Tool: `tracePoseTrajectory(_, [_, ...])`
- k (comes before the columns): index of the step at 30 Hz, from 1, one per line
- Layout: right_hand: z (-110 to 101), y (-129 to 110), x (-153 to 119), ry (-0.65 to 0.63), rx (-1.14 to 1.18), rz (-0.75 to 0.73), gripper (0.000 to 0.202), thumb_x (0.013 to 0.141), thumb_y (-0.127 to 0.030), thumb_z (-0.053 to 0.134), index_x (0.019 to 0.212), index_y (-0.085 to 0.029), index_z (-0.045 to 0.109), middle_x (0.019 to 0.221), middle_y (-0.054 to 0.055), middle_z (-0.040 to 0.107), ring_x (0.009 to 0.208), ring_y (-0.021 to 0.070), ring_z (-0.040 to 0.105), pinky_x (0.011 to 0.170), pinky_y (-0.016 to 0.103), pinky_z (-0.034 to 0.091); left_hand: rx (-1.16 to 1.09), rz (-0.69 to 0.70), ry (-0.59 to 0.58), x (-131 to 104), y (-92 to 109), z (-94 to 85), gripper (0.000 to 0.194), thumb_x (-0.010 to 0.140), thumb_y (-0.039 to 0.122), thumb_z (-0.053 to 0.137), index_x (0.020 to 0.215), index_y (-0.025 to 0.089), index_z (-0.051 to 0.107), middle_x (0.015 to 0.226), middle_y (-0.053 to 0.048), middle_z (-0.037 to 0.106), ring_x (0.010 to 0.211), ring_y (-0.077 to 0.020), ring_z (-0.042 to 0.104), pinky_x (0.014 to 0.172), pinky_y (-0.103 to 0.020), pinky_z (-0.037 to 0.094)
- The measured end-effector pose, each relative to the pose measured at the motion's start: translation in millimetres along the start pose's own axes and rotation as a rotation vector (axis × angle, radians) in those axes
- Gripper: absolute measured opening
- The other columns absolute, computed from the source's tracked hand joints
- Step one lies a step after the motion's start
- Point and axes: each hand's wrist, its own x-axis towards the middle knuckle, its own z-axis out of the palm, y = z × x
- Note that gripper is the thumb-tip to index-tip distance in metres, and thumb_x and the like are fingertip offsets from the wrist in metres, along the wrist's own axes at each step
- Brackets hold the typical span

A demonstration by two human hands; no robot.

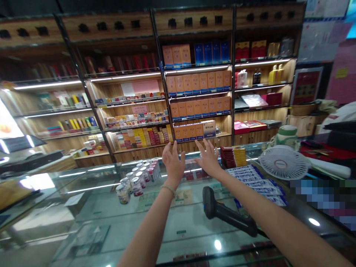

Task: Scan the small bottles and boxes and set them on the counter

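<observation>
Both my arms reach forward over a glass counter (178,215). My left hand (174,165) is raised with fingers apart and nothing in it, just right of several small lidded jars (137,185). A thin bracelet (168,188) circles that wrist. My right hand (208,159) is also raised, fingers spread and holding nothing, left of a stack of red and yellow packets (233,157). Blue and white packets (256,180) lie fanned beyond my right forearm. Below and between the arms, a black handheld barcode scanner (226,212) rests on the glass.
A white round fan (283,162) and a green and white jug (286,136) stand at the counter's right. Behind it, wooden shelves hold orange boxes (198,83), blue boxes (211,53) and many small packs (144,138). Another counter (22,202) runs along the left.
</observation>
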Motion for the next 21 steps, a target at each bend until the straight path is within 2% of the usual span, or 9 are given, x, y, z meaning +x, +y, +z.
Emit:
tracePoseTrajectory(5, [1.6,28.4,2.8,0.032,0.002,0.035,0.077,0.091,-0.042,0.059,0.158,-0.037,0.021,0.164,0.012,0.025,0.149,0.0331,0.023,0.113,0.061,0.025,-0.022,-0.011,0.003,2.0,13.8,12.8,0.051,0.098,0.04,0.048,0.144,0.019,0.052,0.147,-0.019,0.044,0.14,-0.0325,0.038,0.116,-0.056,0.034])
tracePoseTrajectory(11, [15.1,58.7,4.1,0.035,0.019,0.097,0.07,0.092,-0.047,0.055,0.156,-0.036,0.029,0.162,0.012,0.031,0.147,0.0328,0.028,0.113,0.057,0.026,-0.044,-0.058,0.002,0.8,23.7,39.7,0.046,0.098,0.034,0.049,0.14,0.018,0.055,0.145,-0.02,0.046,0.138,-0.0322,0.041,0.115,-0.056,0.035])
tracePoseTrajectory(16, [20.5,71.5,5.4,0.015,-0.008,0.109,0.067,0.094,-0.046,0.052,0.157,-0.034,0.029,0.163,0.013,0.029,0.147,0.0326,0.028,0.111,0.056,0.028,-0.06,-0.077,-0.003,-1.6,27.5,55.9,0.047,0.097,0.034,0.051,0.142,0.021,0.054,0.145,-0.017,0.046,0.137,-0.0324,0.041,0.114,-0.055,0.037])
tracePoseTrajectory(21, [27.1,80.2,15.8,-0.03,-0.029,0.101,0.065,0.095,-0.047,0.05,0.156,-0.035,0.03,0.161,0.013,0.031,0.146,0.0322,0.028,0.11,0.058,0.028,-0.034,-0.05,-0.043,-4.7,20.7,69.6,0.044,0.098,0.036,0.051,0.139,0.02,0.057,0.144,-0.018,0.047,0.137,-0.0318,0.042,0.113,-0.054,0.037])
